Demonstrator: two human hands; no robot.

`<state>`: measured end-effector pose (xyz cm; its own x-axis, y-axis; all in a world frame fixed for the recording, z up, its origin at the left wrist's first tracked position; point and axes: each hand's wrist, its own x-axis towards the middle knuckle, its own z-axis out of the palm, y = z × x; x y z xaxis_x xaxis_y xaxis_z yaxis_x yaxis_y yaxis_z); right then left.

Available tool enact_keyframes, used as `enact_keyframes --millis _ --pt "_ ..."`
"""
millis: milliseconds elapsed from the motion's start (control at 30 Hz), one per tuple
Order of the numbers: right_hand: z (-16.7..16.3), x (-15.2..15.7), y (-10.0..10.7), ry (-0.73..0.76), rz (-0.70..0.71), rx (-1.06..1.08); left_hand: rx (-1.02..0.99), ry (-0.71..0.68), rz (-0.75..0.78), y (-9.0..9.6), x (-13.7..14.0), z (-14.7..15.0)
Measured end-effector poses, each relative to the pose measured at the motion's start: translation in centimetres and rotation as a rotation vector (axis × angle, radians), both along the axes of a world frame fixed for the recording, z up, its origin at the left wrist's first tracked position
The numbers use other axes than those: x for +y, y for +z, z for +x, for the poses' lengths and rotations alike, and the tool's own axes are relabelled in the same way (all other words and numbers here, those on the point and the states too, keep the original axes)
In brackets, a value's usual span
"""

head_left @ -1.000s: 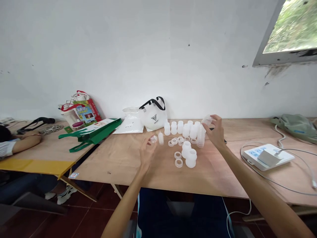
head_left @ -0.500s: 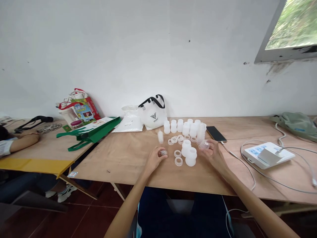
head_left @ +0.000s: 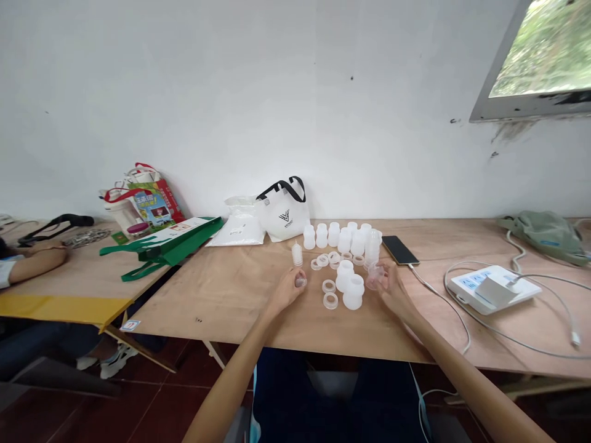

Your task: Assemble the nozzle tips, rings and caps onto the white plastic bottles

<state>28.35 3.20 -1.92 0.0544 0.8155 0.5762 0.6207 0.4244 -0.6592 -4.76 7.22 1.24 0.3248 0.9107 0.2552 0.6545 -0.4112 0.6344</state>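
Note:
My left hand rests low over the table with its fingers closed on a small clear plastic piece. My right hand grips a clear plastic cup-shaped piece by its side, beside a tall clear stack of similar pieces. Between the hands stand two white plastic bottle-shaped parts, with translucent rings to their left. Behind them lie several more rings and a cluster of white bottle-shaped parts. A short ribbed clear stack stands beyond my left hand.
A phone on a cable lies right of the parts, near a white power strip with loose cords. At the back are a white tote bag and a white plastic packet. A green bag lies left; another person's arm rests beyond.
My left fingers have closed more tightly round the clear piece. My right hand has shifted slightly with its cup-shaped piece, which now tilts lower. The whole view has moved a little.

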Motion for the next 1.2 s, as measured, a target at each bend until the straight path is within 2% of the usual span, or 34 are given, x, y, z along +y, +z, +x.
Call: enact_keyframes --millis 133,267,400,467,633,733,900,967,1067,1200 --pt "0.0 -0.7 1.4 -0.029 0.080 0.086 0.008 -0.006 -0.033 0.3 0.2 -0.4" --pt "0.0 -3.1 2.3 -0.069 0.133 0.136 -0.039 0.054 -0.019 0.9 0.1 -0.4" --pt "0.2 -5.5 0.9 -0.120 0.010 0.080 -0.126 0.114 0.069 1.7 -0.6 -0.3" --pt "0.1 -6.1 0.0 -0.097 -0.054 0.044 -0.132 0.090 0.060 2.0 -1.4 -0.4" --pt "-0.1 -6.1 -1.0 -0.057 -0.137 -0.016 0.008 -0.076 -0.117 2.3 -4.2 -0.8" --pt "-0.1 -5.9 -1.1 -0.043 -0.199 -0.035 0.088 -0.101 -0.194 2.1 -5.1 -0.8" --pt "0.2 -6.2 -0.8 -0.012 -0.281 -0.027 -0.010 -0.087 -0.275 1.8 -5.4 -1.1" --pt "0.4 -6.3 -0.6 0.009 -0.269 0.029 -0.065 -0.061 -0.286 1.6 -5.4 -1.6" --pt "1.0 -5.7 -0.8 -0.012 -0.213 0.124 -0.090 0.054 -0.200 1.2 -5.0 -2.3" --pt "2.3 -3.6 -2.0 -0.128 -0.198 0.018 0.003 0.199 -0.056 -0.3 -4.0 -2.7"
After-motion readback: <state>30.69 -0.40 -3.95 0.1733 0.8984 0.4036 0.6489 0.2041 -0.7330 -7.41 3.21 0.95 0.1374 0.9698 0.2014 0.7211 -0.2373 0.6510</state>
